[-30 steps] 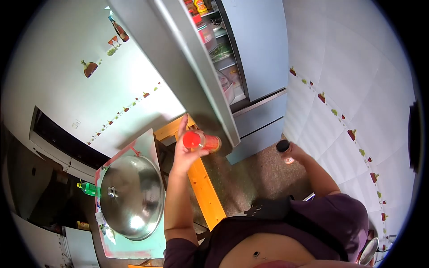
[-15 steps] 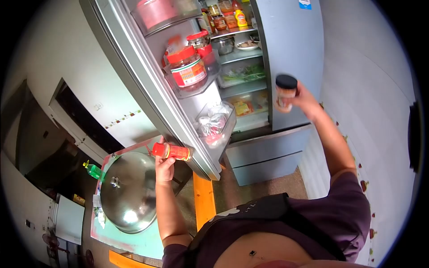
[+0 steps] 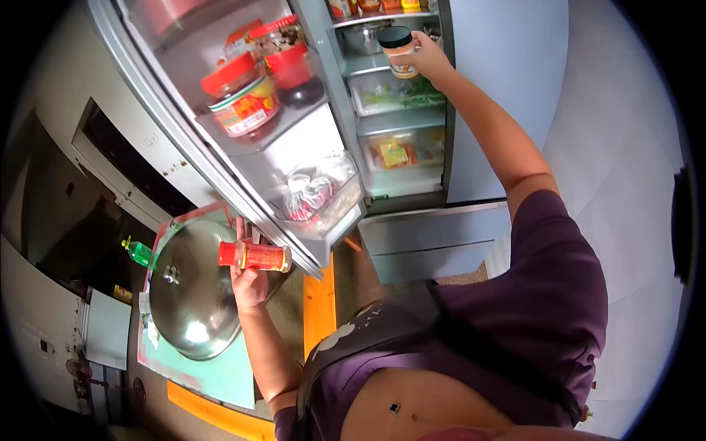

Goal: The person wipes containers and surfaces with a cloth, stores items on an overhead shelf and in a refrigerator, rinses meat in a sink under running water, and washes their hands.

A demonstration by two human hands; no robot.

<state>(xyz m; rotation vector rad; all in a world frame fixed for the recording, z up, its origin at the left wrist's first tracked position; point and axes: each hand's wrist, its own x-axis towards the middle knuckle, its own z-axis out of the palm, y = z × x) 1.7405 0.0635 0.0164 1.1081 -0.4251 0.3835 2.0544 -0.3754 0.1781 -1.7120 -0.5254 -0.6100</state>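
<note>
My left hand (image 3: 250,285) is closed on a red-capped jar (image 3: 257,256) with a red label, held sideways beside the lower edge of the open fridge door (image 3: 294,250). Up in front of the fridge shelves, my right hand (image 3: 430,59) grips a black-capped jar (image 3: 399,53), which is upright. Behind that jar, a metal pot (image 3: 362,38) stands on a shelf, partly hidden. The drawer below it holds green vegetables (image 3: 404,94). Large red-lidded jars (image 3: 244,103) stand in the door rack.
Wrapped plastic bags (image 3: 309,192) lie in the lower door rack. At left, a large metal lid (image 3: 195,290) covers much of a green table (image 3: 220,378), with a green bottle (image 3: 137,251) by its edge. An orange wooden bench (image 3: 319,305) stands below the door.
The fridge door now stands wider open in view. My right hand has moved up and forward to the shelves with the black-capped jar. My left hand still holds the red-capped jar.
</note>
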